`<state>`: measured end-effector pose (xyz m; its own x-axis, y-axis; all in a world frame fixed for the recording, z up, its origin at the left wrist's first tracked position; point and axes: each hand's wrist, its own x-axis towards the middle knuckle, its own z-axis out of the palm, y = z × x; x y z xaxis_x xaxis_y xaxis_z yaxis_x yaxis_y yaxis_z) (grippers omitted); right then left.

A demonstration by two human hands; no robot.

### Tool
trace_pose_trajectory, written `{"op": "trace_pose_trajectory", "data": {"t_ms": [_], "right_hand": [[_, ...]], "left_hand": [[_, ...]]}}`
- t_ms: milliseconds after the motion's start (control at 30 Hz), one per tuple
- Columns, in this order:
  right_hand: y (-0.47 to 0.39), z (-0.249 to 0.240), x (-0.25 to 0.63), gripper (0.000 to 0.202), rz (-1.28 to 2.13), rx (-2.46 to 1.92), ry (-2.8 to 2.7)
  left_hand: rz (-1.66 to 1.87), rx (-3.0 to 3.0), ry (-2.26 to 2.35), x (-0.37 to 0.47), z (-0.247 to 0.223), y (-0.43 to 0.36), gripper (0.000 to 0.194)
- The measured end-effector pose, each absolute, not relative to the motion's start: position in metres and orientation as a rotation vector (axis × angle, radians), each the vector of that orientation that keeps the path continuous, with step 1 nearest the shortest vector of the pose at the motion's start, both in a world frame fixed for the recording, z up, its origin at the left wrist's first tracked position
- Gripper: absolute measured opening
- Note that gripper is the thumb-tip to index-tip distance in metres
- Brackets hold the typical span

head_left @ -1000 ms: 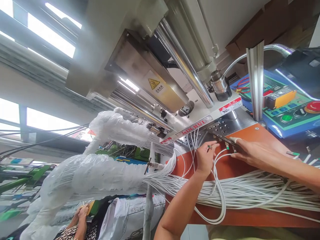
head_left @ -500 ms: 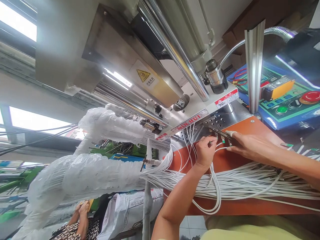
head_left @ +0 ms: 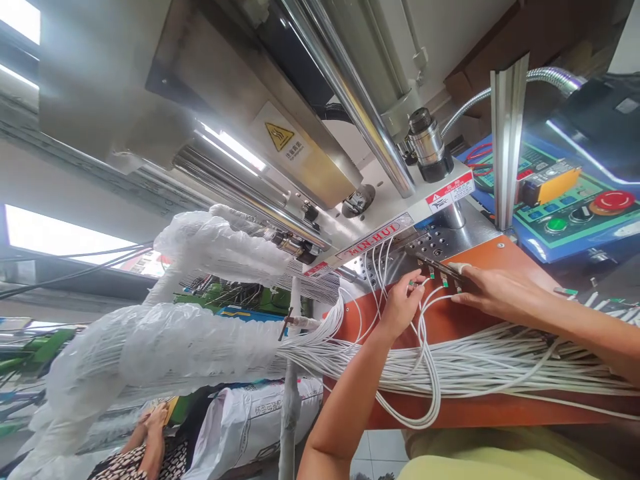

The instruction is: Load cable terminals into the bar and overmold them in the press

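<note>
while the big press machine [head_left: 385, 177] looms over everything, its min-hui nameplate [head_left: 375, 240] faces the orange bench [head_left: 450, 415] below. film-wrapped bundles [head_left: 190, 340] fill the left side, and off at lower left a co-worker's hands [head_left: 156, 420] are together by something yellowish. a blue control box [head_left: 565, 250] sits at upper right, and the loose white cables [head_left: 480, 367] sweep across the bench, a few looping up between the two forearms.

and here are the person's hands: the right hand [head_left: 493, 291] comes in from the right, its grip closed on the right end of a dark metal bar [head_left: 442, 267]. that bar's long axis slants from upper left down to the right, its far end beside the drilled steel plate [head_left: 430, 240]. small green-tipped ends [head_left: 445, 281] sit in a row along its near side, white leads running off them.

over on the left, the left hand [head_left: 401, 305] has its grip pinched, thumb to fingers, on one small green-marked end piece [head_left: 412, 285]. the bar lies just up and to the right of that pinch, the left hand nearer its upper-left end, the right hand holding the other. whether piece and bar touch, the fingers make it impossible to tell.
</note>
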<state>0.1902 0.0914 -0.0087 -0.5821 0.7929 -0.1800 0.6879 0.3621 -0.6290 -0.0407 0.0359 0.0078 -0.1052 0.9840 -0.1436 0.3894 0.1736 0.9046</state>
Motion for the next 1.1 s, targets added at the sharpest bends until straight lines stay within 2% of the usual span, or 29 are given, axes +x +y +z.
{"op": "trace_pose_trajectory", "data": {"t_ms": [133, 500, 700, 967, 1100], "right_hand": [[0.093, -0.01, 0.191, 0.049, 1.072, -1.349, -2.482], [0.093, -0.005, 0.194, 0.052, 1.081, -1.373, -2.516], [0.094, 0.0, 0.193, 0.05, 1.16, -1.371, -2.509], [0.096, 0.001, 0.194, 0.057, 1.175, -1.383, -2.543], [0.096, -0.004, 0.195, 0.05, 1.091, -1.366, -2.528]], "left_hand": [[0.934, 1.079, 1.502, -0.058, 0.005, 0.026, 0.053], [1.095, 1.013, 1.468, -0.082, 0.023, 0.02, 0.053], [1.183, 1.035, 1.484, -0.072, 0.027, 0.036, 0.04], [1.141, 1.522, 1.614, -0.056, -0.007, 0.063, 0.012], [1.085, 1.673, 1.629, -0.051, -0.015, 0.068, 0.006]]}}
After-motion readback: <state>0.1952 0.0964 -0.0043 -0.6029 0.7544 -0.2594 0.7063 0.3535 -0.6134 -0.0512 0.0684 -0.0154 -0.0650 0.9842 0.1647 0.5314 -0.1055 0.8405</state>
